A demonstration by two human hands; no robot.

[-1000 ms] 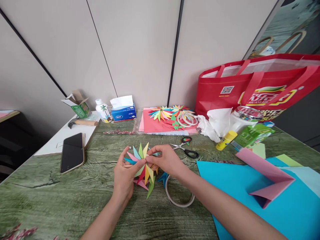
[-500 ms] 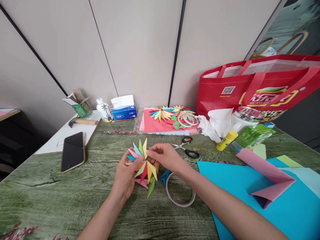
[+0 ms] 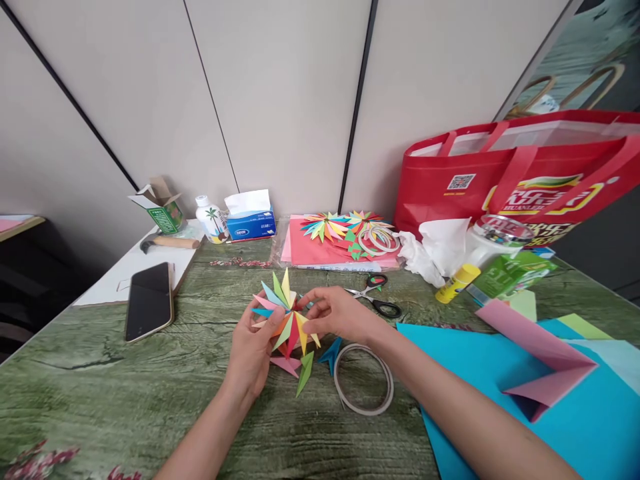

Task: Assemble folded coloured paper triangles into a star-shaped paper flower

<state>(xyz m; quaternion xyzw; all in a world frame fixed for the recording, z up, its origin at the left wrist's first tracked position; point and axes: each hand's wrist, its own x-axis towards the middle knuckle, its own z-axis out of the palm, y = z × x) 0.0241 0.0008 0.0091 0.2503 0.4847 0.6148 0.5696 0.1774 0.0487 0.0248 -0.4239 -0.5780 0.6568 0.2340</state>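
Observation:
A multicoloured star of folded paper points [image 3: 291,311] is raised just over the table. My left hand [image 3: 253,343] grips its left side, thumb on the front near the centre. At the star's right side, my right hand [image 3: 334,313] is closed with thumb and fingers on the points. Below it on the table lie a pink folded piece [image 3: 286,364], a green one [image 3: 305,373] and a blue one [image 3: 330,355]. A roll of tape [image 3: 364,408] lies flat to the right of these, under my right forearm.
Scissors [image 3: 373,295], a glue stick [image 3: 457,283] and blue paper [image 3: 465,380] lie on the right. Finished stars [image 3: 326,228] rest on red paper behind. A phone [image 3: 149,301], a hammer [image 3: 173,242] and a tissue box [image 3: 251,223] stand or lie left. A red bag [image 3: 450,180] stands behind right.
My right hand has moved from the star's upper points down to its right-hand points. The star is turned slightly. My left hand keeps its hold. The whole view has shifted a little.

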